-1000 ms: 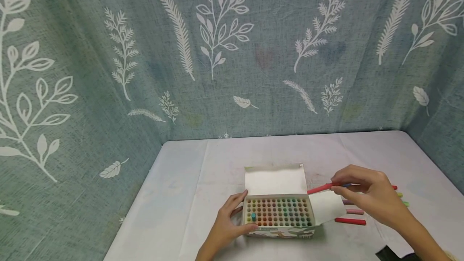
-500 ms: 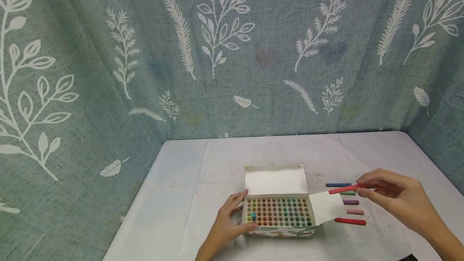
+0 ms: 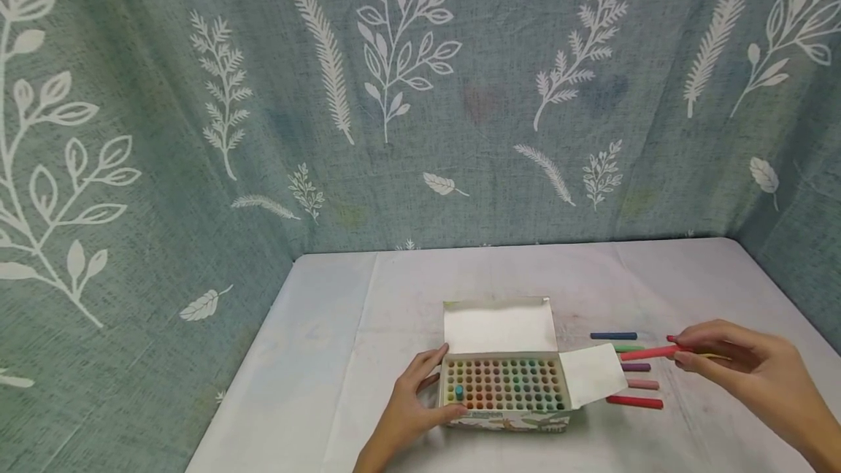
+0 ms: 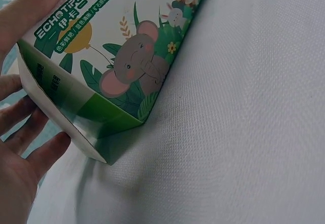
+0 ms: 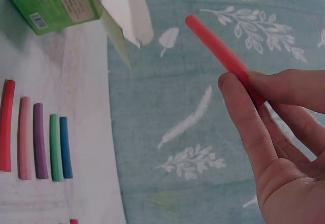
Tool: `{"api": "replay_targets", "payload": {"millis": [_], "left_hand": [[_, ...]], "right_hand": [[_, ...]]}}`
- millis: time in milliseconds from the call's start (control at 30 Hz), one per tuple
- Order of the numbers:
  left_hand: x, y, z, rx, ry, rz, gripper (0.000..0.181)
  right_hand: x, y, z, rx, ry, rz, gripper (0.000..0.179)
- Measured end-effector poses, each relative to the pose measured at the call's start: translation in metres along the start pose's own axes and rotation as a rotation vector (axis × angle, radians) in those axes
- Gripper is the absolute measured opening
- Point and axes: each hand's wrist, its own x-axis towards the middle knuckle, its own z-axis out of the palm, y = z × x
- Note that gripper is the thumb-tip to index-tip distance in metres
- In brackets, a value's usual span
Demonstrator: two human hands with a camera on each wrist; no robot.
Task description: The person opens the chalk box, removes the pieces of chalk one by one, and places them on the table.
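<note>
My left hand (image 3: 415, 400) grips the left end of an open cardboard chalk box (image 3: 506, 422), thumb on its printed front in the left wrist view. Inside the box is a holed insert (image 3: 506, 384) with a blue chalk stick (image 3: 459, 391) standing up at its left. To the right, my right hand (image 3: 742, 363) pinches a red chalk stick (image 5: 218, 46) between thumb and fingers. Its free end points left, toward the box. Nearby on the cloth lie a blue (image 3: 614, 336), a green (image 5: 56, 148), a purple (image 5: 40, 141), a pink (image 5: 25, 138) and another red chalk stick (image 5: 7, 126).
The box lid (image 3: 499, 325) stands up at the back, and a side flap (image 3: 593, 377) spreads right, close to the row of chalk. White cloth (image 3: 394, 283) covers the table. A leaf-patterned curtain (image 3: 486, 188) hangs behind it.
My right hand has moved right and slightly down with the red chalk stick, away from the box, uncovering the blue and green sticks. The left hand has stayed on the box.
</note>
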Motion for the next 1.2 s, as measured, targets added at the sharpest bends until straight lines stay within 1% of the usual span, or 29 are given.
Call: {"api": "replay_targets", "payload": {"millis": [100,133,233,367,433,500,600,667,700,867,967,1033,1133,1200], "left_hand": [[-0.001,0.000,0.001,0.001,-0.003,0.008,0.080],[-0.001,0.000,0.001,-0.002,-0.003,0.002,0.079],[-0.002,0.003,0.001,-0.002,-0.003,0.011,0.079],[-0.003,0.016,-0.001,-0.016,-0.007,0.020,0.078],[-0.003,0.025,-0.003,-0.023,-0.012,0.019,0.077],[-0.003,0.031,-0.004,-0.021,-0.016,0.031,0.077],[-0.003,0.034,-0.006,-0.012,-0.020,0.034,0.076],[-0.003,0.034,-0.006,-0.008,-0.021,0.039,0.076],[-0.003,0.036,-0.007,-0.011,-0.021,0.026,0.076],[-0.003,0.031,-0.006,-0.011,-0.013,0.031,0.077],[-0.003,0.022,-0.004,0.002,-0.004,0.048,0.079],[-0.002,0.014,-0.002,0.003,0.001,0.036,0.079],[-0.002,0.005,-0.001,0.011,0.004,0.020,0.080],[-0.002,0.002,0.000,0.003,0.005,-0.001,0.080]], "right_hand": [[-0.002,0.008,-0.002,0.003,-0.002,0.032,0.021],[-0.003,0.010,-0.003,0.001,-0.004,0.037,0.021],[-0.004,0.020,-0.006,-0.022,-0.009,0.057,0.022],[-0.007,0.034,-0.010,-0.041,-0.011,0.099,0.024],[-0.009,0.041,-0.012,-0.010,-0.018,0.129,0.026],[-0.011,0.048,-0.014,0.033,-0.028,0.163,0.027],[-0.014,0.057,-0.015,0.062,-0.042,0.220,0.031],[-0.016,0.062,-0.016,0.046,-0.053,0.254,0.033],[-0.017,0.065,-0.016,0.029,-0.060,0.275,0.035],[-0.019,0.076,-0.021,-0.014,-0.070,0.355,0.043],[-0.021,0.082,-0.022,-0.012,-0.056,0.382,0.042],[-0.021,0.089,-0.023,-0.007,-0.049,0.406,0.042],[-0.022,0.113,-0.025,0.012,-0.049,0.439,0.045],[-0.023,0.138,-0.025,0.018,-0.045,0.465,0.047]]}}
